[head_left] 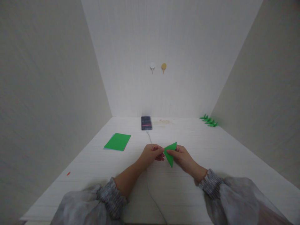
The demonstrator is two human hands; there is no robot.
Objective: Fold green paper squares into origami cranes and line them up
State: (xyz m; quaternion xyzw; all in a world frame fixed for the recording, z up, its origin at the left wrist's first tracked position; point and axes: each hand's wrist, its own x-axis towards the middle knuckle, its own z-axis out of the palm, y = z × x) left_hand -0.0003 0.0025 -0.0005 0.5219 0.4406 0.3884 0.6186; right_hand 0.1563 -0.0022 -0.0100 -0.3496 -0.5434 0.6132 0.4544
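A folded piece of green paper (171, 150), with pointed corners at its top and bottom, is held up between my hands above the white table (131, 200). My left hand (153, 153) pinches its left tip between thumb and fingers. On the other side, my right hand (181, 156) grips it, the thumb lying across the front and the fingers behind. Further left lies a stack of square green paper sheets (118, 142). At the far right corner stand several folded green paper pieces (209, 120) in a row.
A phone-like device (146, 123), its screen blurred, leans at the back wall with a white cable (152, 197) running toward me under my hands. A small orange scrap (68, 173) lies at the left edge. Two hooks, one white (152, 66) and one gold (163, 67), are on the wall.
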